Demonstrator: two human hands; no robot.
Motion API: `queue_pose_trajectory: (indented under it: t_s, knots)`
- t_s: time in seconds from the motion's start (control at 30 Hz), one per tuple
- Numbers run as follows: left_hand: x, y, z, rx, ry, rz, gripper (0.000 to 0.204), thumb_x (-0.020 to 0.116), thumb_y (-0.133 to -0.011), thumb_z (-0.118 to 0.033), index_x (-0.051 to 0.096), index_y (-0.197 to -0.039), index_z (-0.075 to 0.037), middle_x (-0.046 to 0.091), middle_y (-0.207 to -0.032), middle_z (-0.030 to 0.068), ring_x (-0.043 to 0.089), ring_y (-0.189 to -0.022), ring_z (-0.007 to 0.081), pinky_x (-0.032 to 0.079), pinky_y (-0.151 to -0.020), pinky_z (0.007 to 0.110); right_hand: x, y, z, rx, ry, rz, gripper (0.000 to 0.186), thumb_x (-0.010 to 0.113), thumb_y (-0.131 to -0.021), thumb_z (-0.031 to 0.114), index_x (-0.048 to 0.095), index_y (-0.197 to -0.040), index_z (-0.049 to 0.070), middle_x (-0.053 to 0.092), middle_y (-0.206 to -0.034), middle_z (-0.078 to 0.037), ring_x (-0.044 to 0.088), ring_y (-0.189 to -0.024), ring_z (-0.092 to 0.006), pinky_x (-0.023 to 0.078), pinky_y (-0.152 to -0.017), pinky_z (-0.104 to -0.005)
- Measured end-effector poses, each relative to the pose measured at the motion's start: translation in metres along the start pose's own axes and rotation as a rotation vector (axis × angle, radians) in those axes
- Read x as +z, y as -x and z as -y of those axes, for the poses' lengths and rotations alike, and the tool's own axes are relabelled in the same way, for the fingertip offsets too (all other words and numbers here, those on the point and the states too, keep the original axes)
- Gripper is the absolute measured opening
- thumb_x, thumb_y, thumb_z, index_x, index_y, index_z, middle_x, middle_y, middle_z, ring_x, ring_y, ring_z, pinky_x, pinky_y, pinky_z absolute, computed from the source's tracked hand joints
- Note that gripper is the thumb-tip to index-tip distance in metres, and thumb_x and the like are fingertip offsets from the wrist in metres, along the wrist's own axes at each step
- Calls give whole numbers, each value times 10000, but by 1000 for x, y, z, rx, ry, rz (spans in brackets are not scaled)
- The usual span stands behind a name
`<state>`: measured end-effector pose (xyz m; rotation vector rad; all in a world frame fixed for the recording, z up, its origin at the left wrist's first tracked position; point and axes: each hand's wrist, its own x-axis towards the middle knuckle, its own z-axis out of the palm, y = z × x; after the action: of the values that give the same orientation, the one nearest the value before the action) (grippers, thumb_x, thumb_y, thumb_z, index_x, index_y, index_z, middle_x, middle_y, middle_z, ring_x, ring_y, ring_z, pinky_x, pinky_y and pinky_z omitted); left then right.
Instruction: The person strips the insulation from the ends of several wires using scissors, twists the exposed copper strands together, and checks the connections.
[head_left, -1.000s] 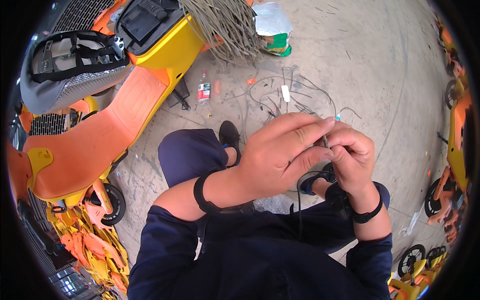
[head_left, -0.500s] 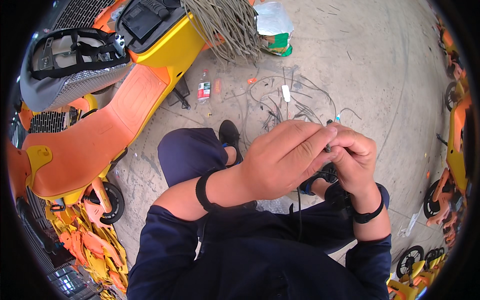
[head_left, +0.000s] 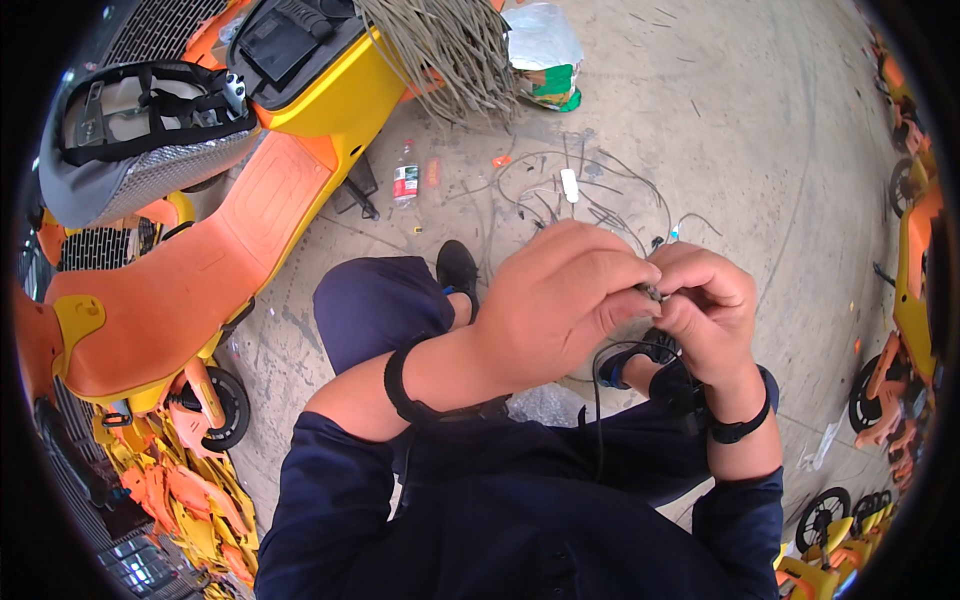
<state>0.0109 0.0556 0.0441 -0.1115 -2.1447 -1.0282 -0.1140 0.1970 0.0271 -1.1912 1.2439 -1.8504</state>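
My left hand (head_left: 560, 300) and my right hand (head_left: 710, 305) meet over my lap, fingertips pinched round a small dark cable piece (head_left: 650, 292), mostly hidden by the fingers. A thin black cable (head_left: 597, 390) hangs below the hands into my lap. On the floor past the hands lie loose grey and black cables (head_left: 655, 185), a small white object (head_left: 569, 185) and a plastic bottle with a red label (head_left: 405, 180).
A yellow and orange scooter (head_left: 240, 215) with a grey bag (head_left: 150, 150) and a bundle of grey cables (head_left: 430, 55) stands left. A white-and-green sack (head_left: 545, 55) lies ahead. Orange-yellow plastic panels (head_left: 180, 480) pile lower left. More scooters (head_left: 915, 290) line the right.
My left hand's fingertips have moved down from their place a second ago and its fingers are more curled. My right hand has shifted slightly to the right, still pinching at the cable piece.
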Motion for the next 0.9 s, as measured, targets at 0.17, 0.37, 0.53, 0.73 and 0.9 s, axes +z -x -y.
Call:
queue_pose_trajectory:
  t_s: [0.17, 0.37, 0.53, 0.73, 0.9]
  knots:
    - [-1, -1, 6, -129, 41, 34, 161, 683, -834, -132, 640, -953, -32, 624, -809, 92, 593, -725, 218, 469, -632, 280, 1, -4, 12, 40, 275, -60, 115, 665, -797, -14, 628, -906, -12, 624, -817, -105, 579, -714, -188, 462, -650, -291]
    - [-13, -5, 3, -556, 335, 297, 179, 570, -935, -188, 627, -969, -22, 556, -741, 33, 516, -673, 124, 425, -632, 245, -3, -12, 4, -294, 797, -49, 177, 689, -742, -18, 612, -899, 9, 599, -780, -103, 555, -650, -231, 441, -564, -304]
    - [-18, -8, 7, -897, 704, 461, 245, 495, -982, -210, 619, -987, 1, 512, -725, -16, 469, -682, 60, 414, -630, 236, 0, -15, 5, -414, 943, -26, 195, 680, -695, -31, 616, -871, 22, 582, -746, -89, 544, -621, -258, 418, -521, -321]
    - [-19, -3, 5, -648, 384, 403, 145, 598, -909, -132, 652, -926, 1, 547, -666, 30, 514, -626, 105, 405, -578, 259, -1, -11, 13, -313, 954, 78, 124, 660, -729, -11, 612, -835, 31, 558, -672, -94, 527, -557, -260, 413, -504, -329]
    - [-16, 0, 8, -62, -96, 269, 132, 686, -757, -65, 666, -885, -37, 537, -672, 58, 487, -592, 252, 394, -548, 337, 2, -4, 14, -34, 705, 70, 21, 621, -817, 27, 602, -810, 22, 538, -645, -94, 505, -534, -229, 401, -497, -307]
